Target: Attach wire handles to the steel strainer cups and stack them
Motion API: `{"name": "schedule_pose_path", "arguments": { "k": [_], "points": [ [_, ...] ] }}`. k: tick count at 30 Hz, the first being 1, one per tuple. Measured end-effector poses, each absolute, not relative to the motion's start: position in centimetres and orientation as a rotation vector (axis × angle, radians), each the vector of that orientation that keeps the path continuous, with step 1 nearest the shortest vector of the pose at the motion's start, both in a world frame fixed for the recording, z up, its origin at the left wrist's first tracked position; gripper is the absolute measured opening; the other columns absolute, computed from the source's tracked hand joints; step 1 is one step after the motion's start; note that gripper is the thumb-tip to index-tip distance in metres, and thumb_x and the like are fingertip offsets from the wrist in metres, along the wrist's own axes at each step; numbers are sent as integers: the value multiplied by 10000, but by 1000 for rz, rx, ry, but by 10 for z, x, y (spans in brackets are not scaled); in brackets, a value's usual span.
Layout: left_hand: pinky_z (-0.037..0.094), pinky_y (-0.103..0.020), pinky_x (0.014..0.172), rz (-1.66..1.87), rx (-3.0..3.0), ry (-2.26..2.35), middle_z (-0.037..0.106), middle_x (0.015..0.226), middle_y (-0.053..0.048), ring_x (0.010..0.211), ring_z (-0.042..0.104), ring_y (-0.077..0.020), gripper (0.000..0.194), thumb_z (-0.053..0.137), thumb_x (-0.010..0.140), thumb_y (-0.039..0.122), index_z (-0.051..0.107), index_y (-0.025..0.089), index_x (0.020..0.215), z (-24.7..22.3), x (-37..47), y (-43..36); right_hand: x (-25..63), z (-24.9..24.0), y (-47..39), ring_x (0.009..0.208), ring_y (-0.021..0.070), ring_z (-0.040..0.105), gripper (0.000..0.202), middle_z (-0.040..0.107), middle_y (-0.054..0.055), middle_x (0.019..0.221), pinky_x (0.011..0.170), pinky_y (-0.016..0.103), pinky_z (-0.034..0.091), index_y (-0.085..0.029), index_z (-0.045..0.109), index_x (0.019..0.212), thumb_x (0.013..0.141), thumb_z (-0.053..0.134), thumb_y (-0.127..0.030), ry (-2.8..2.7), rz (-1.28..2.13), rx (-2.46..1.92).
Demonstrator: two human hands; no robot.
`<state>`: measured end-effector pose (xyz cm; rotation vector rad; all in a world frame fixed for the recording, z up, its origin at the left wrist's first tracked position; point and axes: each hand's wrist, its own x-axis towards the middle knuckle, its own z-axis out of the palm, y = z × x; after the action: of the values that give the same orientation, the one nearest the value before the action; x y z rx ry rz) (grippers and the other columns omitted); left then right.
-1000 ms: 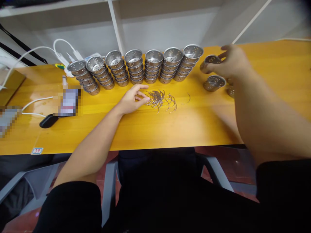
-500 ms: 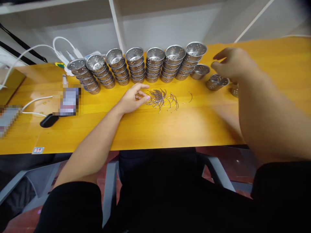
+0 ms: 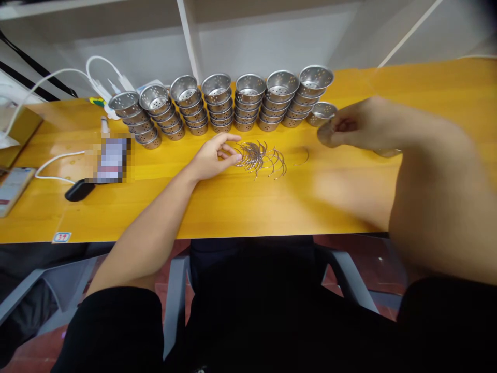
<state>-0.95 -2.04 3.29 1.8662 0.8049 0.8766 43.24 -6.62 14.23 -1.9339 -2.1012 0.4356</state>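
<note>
My left hand (image 3: 215, 159) rests on the table, its fingers loosely curled and apart. Its thumb and forefinger reach the left side of a heap of thin curved metal wires (image 3: 254, 158); nothing shows in its grip. One wire (image 3: 302, 157) lies apart to the right of the heap. My right hand (image 3: 357, 124), a little blurred, pinches a small perforated metal cup (image 3: 327, 135), partly hidden behind its fingers. Just beyond stands another single cup (image 3: 322, 113). Under the right wrist, the edge of a further cup (image 3: 388, 153) peeks out.
Several stacks of perforated metal cups (image 3: 250, 98) stand in a row along the back of the table. On the left are a phone (image 3: 112, 160), a black object (image 3: 79, 190) with a white cable, and another phone (image 3: 15, 189). A number label (image 3: 61, 237) sits at the front edge.
My right hand has come down and closed on a cup, which has shifted left from its spot. The left hand stays in place beside the wires.
</note>
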Motion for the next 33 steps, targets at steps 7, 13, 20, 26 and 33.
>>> {"name": "schedule_pose_path", "arguments": {
  "k": [7, 13, 20, 26, 33],
  "points": [
    [766, -463, 1164, 846, 1902, 664, 690, 1875, -188, 1362, 891, -307, 1303, 1239, 768, 614, 588, 360, 1867, 21, -9, -15, 320, 131, -80, 817, 261, 699, 301, 764, 51, 942, 787, 458, 557, -276, 735, 1039, 1203, 789, -521, -2343, 344, -787],
    [717, -585, 1378, 949, 2118, 610, 729, 1806, -184, 1628, 802, -446, 1307, 1054, 863, 1017, 574, 301, 1845, 15, -12, -2, 265, 69, -61, 1041, 306, 762, 207, 809, 105, 1168, 916, 460, 620, -251, 771, 1149, 1259, 744, -424, -2355, 358, -577],
    [726, -549, 1378, 992, 2169, 670, 784, 1725, -157, 1593, 827, -411, 1122, 1089, 918, 883, 657, 289, 1766, 18, -11, -6, 271, 43, -54, 1225, 403, 781, 302, 745, 159, 1335, 1117, 668, 744, -291, 804, 1376, 1269, 770, -572, -2120, 277, -792],
    [749, -553, 1334, 914, 2137, 681, 824, 1656, -172, 1530, 865, -422, 1163, 1135, 852, 898, 713, 238, 1712, 24, -7, -14, 275, 25, -37, 1168, 377, 786, 456, 755, 121, 1294, 1179, 707, 761, -288, 686, 1469, 1146, 941, -485, -2026, 356, -948],
    [775, -545, 1269, 953, 2027, 649, 831, 1583, -148, 1459, 894, -384, 1186, 1054, 835, 1056, 670, 301, 1666, 17, -4, -11, 272, 36, -50, 1262, 396, 796, 520, 764, 140, 1452, 1212, 685, 739, -302, 693, 1599, 1113, 856, -390, -2036, 411, -882]
  ]
}}
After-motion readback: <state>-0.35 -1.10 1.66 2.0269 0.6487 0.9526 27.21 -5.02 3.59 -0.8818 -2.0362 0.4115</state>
